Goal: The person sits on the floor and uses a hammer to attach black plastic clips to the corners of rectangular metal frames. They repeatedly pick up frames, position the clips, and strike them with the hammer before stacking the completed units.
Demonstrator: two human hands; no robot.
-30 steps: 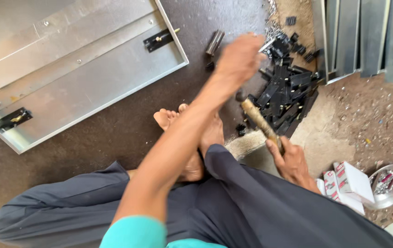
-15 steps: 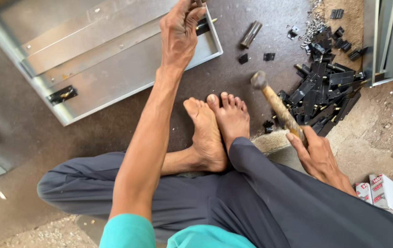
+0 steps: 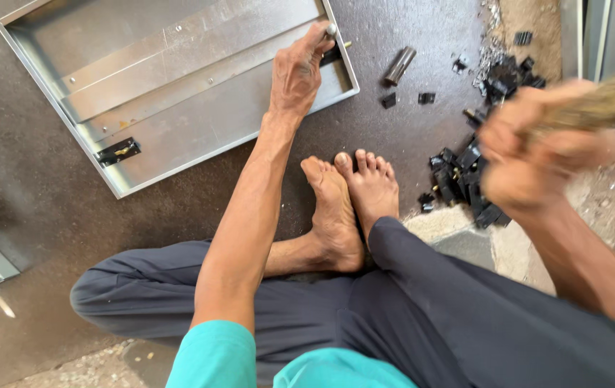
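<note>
Largest: shallow sheet-metal tray panel [image 3: 178, 108] flat on dark floor, upper left. Inside: raised metal rails w/ screws, black hinge bracket [image 3: 117, 151] near lower edge, second black fitting at right edge, mostly hidden under hand. Left hand [image 3: 299, 68] on tray's right rim, fingers curled, pinching small silver pin at that fitting. Bare feet [image 3: 350, 194] crossed just below tray. Heap of small black parts [image 3: 476, 172] loose on floor, right of feet. Right hand [image 3: 530, 154] above heap, blurred, fist closed round wooden handle [image 3: 602, 104]. Metal tube [image 3: 398, 65] lies alone btw tray & heap.
</note>
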